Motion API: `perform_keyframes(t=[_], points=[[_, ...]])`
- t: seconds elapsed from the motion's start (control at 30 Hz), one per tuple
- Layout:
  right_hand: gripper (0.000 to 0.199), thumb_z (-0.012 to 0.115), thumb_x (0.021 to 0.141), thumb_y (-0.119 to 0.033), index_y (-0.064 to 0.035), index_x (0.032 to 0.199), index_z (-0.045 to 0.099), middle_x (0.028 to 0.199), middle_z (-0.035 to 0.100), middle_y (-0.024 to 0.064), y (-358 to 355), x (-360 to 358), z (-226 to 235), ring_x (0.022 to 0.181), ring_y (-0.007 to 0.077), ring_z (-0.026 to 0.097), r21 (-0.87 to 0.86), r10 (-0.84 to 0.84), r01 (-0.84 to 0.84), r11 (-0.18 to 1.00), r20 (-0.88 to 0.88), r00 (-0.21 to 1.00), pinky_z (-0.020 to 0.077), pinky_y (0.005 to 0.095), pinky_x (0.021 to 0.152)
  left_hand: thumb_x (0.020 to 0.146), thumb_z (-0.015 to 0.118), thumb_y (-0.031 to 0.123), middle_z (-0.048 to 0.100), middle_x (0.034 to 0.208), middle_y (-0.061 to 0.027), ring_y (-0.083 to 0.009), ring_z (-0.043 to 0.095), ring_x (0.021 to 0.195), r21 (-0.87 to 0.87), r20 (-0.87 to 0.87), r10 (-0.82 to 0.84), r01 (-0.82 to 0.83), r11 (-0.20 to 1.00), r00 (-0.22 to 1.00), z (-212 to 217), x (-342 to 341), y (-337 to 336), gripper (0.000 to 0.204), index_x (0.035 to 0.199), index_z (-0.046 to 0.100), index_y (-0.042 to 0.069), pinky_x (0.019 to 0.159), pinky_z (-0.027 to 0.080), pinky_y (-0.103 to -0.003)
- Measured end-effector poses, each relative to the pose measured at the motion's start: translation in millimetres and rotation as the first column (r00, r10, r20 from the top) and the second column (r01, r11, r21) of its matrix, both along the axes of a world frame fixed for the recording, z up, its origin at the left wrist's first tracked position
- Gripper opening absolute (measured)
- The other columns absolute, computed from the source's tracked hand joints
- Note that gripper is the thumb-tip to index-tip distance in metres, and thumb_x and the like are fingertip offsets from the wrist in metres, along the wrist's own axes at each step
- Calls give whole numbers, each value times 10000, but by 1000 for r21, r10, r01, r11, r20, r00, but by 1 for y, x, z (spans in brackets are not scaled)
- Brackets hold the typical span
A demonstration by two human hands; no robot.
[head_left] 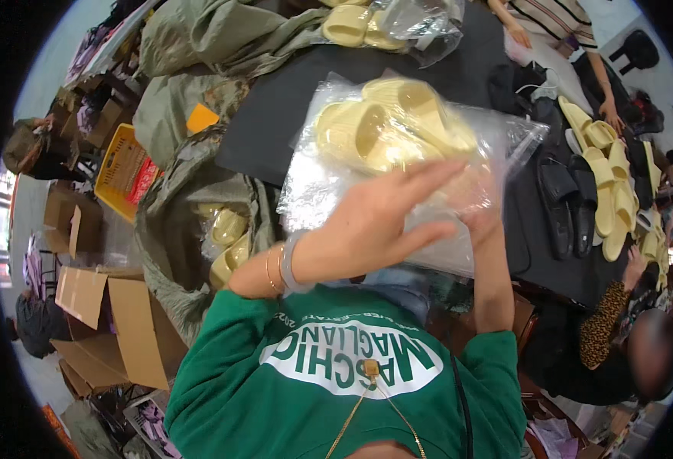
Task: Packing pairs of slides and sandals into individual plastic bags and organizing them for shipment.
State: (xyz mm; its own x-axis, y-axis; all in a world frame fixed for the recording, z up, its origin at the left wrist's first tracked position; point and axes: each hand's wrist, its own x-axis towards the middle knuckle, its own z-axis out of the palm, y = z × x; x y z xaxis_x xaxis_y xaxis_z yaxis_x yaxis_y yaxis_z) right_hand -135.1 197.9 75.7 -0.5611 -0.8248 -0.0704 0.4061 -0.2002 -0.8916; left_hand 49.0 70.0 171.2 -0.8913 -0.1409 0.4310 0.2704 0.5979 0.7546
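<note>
At far left an open cardboard box (115,321) sits by a yellow crate (122,164). An olive sack (191,222) shows pale yellow slippers (229,241) inside. Above the dark surface (275,115), a clear plastic bag (405,164) holding a yellow slipper pair (386,126) is raised. The left hand (375,222) lies flat, fingers spread wide against it; the right hand (478,206) grips the bag from behind.
</note>
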Motion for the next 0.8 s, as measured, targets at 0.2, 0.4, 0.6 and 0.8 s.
perform_keyframes(t=[0.2,0.4,0.6,0.8], points=[[469,491,969,-254,16,1346,424,1350,468,186,79,-13,-35,1235,245,472,-38,-379,400,916,246,892,378,384,1044,845,666,113,565,1259,-174,-348,551,1146,20,-24,189,-188,982,982,-80,7,-17,429,1250,552,36,941,449,-375],[318,533,930,-112,3,1225,556,1224,604,115,100,10,18,1170,193,537,294,-85,468,833,-768,634,396,327,1007,882,607,183,564,1202,-206,-382,536,1087,-299,-84,742,-727,618,665,-158,-9,-103,383,1220,542,15,920,435,-433],[291,523,907,-119,-53,1178,602,1250,604,90,75,13,17,1105,303,587,154,195,443,883,-980,-47,187,424,1128,882,604,244,598,1084,-168,-342,559,980,-399,82,782,-698,594,618,-168,-25,-125,323,1130,610,38,832,461,-426],[236,516,904,-204,-85,1000,696,1117,649,141,89,-2,-5,1001,304,609,623,412,342,703,-750,518,442,386,919,854,643,252,595,1048,-149,-332,553,959,-408,112,797,-704,582,594,-172,-28,-126,312,1100,626,61,811,465,-419]])
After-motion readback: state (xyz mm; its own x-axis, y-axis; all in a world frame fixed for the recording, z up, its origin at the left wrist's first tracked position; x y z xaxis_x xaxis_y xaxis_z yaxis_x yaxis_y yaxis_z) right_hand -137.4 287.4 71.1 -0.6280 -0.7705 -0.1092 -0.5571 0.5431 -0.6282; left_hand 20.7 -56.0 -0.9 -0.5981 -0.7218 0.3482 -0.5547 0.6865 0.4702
